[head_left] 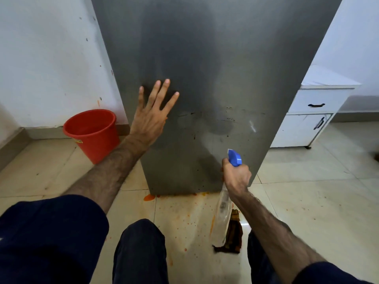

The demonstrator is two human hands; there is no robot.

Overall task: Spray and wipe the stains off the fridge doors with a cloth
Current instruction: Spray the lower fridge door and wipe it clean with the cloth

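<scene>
**Spray bottle aimed at the stained fridge door**

The fridge door [205, 78] is filling the centre, dark specks [231, 119] showing at 3 o'clock of the left hand [151, 117], whose grip is lying released, flat on the steel. At 5 o'clock the right hand [235, 179] is grasping the spray bottle [223, 201]. The cloth [233, 234] is lying on the floor [307, 191]; a red bucket [92, 134] is standing at 9 o'clock.

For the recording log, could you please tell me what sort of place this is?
Probably a home kitchen or utility corner: a grey fridge stands on a tiled floor, with a white cabinet beside it and a red bucket against the wall.
</scene>
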